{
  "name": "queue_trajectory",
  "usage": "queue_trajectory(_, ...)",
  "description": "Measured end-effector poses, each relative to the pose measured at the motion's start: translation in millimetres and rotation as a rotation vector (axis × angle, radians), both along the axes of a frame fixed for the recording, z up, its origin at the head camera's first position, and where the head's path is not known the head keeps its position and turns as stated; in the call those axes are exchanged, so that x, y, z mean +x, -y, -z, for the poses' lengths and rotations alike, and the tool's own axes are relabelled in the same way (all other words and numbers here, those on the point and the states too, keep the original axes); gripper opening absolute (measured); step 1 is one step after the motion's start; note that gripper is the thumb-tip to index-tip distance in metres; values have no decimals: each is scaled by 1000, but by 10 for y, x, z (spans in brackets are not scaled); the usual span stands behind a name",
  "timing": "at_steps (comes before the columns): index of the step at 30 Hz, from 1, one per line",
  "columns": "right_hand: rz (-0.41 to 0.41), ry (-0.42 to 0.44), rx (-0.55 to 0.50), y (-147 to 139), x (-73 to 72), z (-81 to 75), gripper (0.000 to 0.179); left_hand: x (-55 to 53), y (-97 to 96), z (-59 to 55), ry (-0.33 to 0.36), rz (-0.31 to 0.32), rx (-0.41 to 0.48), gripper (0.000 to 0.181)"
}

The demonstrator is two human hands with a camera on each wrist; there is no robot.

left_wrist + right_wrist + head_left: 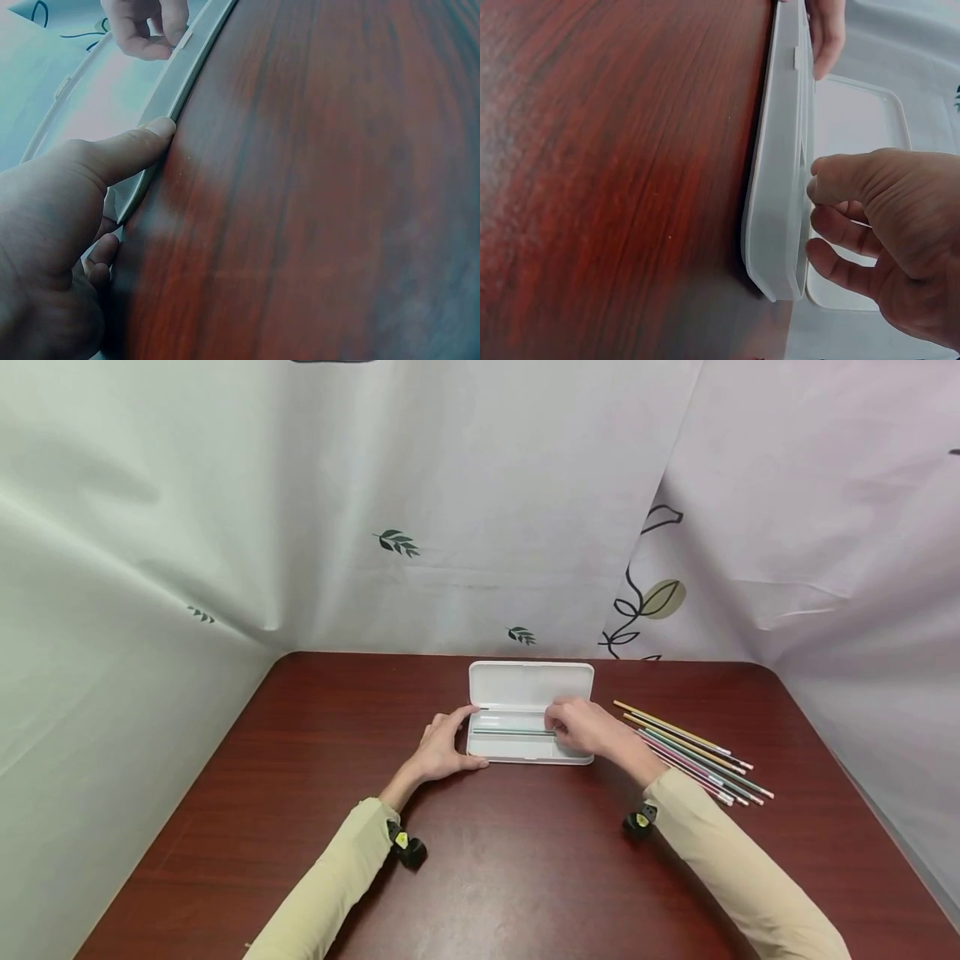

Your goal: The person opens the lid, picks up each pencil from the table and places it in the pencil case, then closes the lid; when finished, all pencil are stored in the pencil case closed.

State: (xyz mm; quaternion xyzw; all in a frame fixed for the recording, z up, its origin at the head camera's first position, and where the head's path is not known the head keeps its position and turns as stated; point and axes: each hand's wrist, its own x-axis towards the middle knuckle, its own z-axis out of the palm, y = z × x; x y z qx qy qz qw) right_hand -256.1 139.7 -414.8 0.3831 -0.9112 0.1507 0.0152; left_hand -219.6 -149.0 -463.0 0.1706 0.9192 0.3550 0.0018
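A white pencil case (pixel 512 749) stands on the table with its lid (pixel 517 683) raised at the back. Inside it, a thin greenish pencil (pixel 513 732) stretches lengthwise. My left hand (pixel 438 750) grips the case's left end, thumb on the front rim and fingers reaching toward the back corner. Over the right half of the case, my right hand (pixel 583 727) pinches the pencil near its right end. In the right wrist view the case's wall (pixel 776 172) hides most of the inside, and the fingertips (pixel 821 251) are bent at its rim.
Several pencils (pixel 693 752) in yellow, green, pink and black lie fanned out right of the case, partly under the right forearm. The dark red wooden table (pixel 480 860) meets a white patterned cloth (pixel 480 527) at its back edge.
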Motion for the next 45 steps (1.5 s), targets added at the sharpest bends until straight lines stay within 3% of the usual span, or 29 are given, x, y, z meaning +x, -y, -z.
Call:
queue_trajectory(6, 11, -9, -56, -87, 31, -17, 13, -7, 7, 5, 2, 0, -3, 91)
queue_trajectory(11, 31, -57, -122, -360, 125, -56, 12, -23, -8, -3, 7, 8, 3, 92)
queue_trajectory(17, 150, -106, -172, -846, 343, -55, 17, -43, -32, -14, -7, 29, 7, 91)
queue_trajectory(25, 264, -142, -219, -1322, 680, -15, 24, -34, -5, -3, -2, 9, 3, 92)
queue_trajectory(33, 362, -92, -203, -1541, 940, 50, 25, -25, 12, 4, 6, 6, 3, 92)
queue_trajectory(38, 418, -105, -186, -1641, 1025, 104, 22, -30, 19, 8, -5, 4, 3, 92)
queue_trajectory(45, 501, -8, -144, -1752, 1106, 147, 20, -34, 21, 25, -1, 5, -8, 92)
